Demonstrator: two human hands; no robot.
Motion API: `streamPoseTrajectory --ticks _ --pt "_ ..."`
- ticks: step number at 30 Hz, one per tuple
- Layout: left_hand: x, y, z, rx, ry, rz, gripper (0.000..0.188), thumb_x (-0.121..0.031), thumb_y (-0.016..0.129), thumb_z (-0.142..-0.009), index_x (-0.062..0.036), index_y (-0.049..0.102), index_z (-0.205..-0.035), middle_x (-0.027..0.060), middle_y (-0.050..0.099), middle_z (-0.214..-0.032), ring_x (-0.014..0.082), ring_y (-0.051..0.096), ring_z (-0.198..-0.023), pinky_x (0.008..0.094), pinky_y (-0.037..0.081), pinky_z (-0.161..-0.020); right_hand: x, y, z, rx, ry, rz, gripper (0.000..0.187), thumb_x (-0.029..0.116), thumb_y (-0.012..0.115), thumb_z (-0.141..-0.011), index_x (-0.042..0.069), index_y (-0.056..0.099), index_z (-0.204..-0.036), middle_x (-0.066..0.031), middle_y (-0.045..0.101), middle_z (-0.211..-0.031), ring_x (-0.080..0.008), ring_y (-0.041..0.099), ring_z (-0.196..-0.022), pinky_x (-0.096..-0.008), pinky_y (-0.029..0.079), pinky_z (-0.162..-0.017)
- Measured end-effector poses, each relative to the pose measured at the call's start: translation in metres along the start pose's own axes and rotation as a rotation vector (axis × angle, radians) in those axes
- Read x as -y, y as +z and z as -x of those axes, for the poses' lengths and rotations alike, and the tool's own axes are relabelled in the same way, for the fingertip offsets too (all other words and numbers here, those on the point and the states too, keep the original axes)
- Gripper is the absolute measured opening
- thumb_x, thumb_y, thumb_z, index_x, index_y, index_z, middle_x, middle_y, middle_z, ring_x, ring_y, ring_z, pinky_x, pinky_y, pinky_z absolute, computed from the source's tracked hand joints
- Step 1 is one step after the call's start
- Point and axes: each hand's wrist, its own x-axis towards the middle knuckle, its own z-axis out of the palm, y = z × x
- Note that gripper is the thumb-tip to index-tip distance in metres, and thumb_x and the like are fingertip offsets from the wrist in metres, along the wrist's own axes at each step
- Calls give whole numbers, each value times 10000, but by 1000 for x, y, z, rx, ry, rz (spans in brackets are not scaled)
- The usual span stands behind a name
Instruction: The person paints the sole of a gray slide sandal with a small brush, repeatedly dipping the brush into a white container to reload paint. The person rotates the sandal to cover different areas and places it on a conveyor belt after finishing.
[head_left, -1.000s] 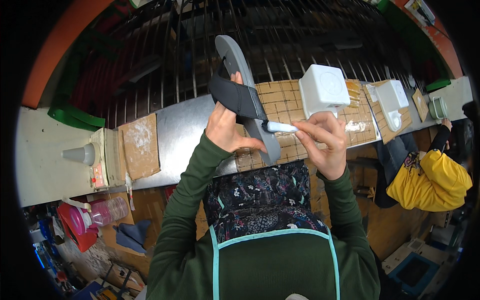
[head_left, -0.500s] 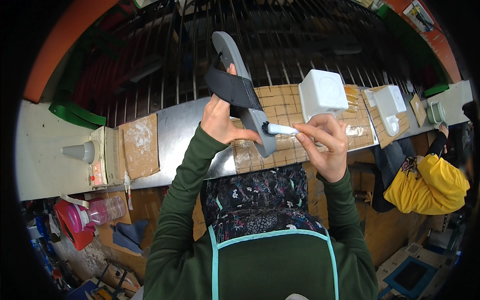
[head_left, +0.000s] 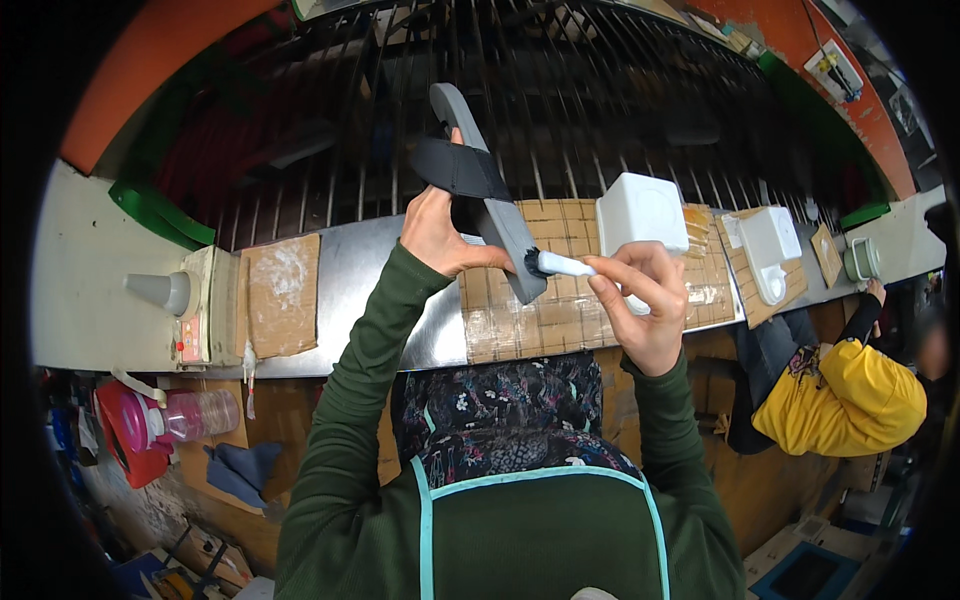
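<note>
A grey-soled sandal (head_left: 512,233) with a broad black strap (head_left: 460,168) is held up over the bench, its long side slanting away from me. My left hand (head_left: 440,235) is closed round it, some fingers by the strap and the thumb on the near end of the sole. In a fingertip pinch, my right hand (head_left: 645,300) holds a small brush (head_left: 562,264) with a white handle. Its dark bristles touch the right edge of the sole at the near end. Beyond the right hand stands a white plastic container (head_left: 640,215).
Metal bars (head_left: 400,120) run behind the bench. A stained cardboard piece (head_left: 282,295) lies at left, near a grey cone (head_left: 160,290). A pink-lidded bottle (head_left: 190,418) is below. At right, a person in a yellow top (head_left: 845,395) sits by another white container (head_left: 768,250).
The view has shifted, so the bench sits lower in the picture. The sandal's near end has risen slightly relative to the bench. Brush and bristles stay at the sole's edge.
</note>
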Motion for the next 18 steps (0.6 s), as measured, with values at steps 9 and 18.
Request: streamPoseTrajectory --ticks 9,18 --pt "-3 2 3 -55 -412 476 1152 -123 898 -570 -29 212 -1491 92 539 -1196 208 557 -1109 376 459 -994 5 6 -19 -54 -38 -50 214 125 772 -745 129 763 -958 17 591 -833 -111 469 -667 -302 280 -721" --pt "1 5 5 -62 -488 729 589 -7 765 -752 0 479 -1267 53 604 -1133 138 587 -1030 297 481 -939 13 6 -49 -65 -163 -51 235 113 781 -717 130 763 -950 19 597 -818 -106 469 -650 -297 277 -702"
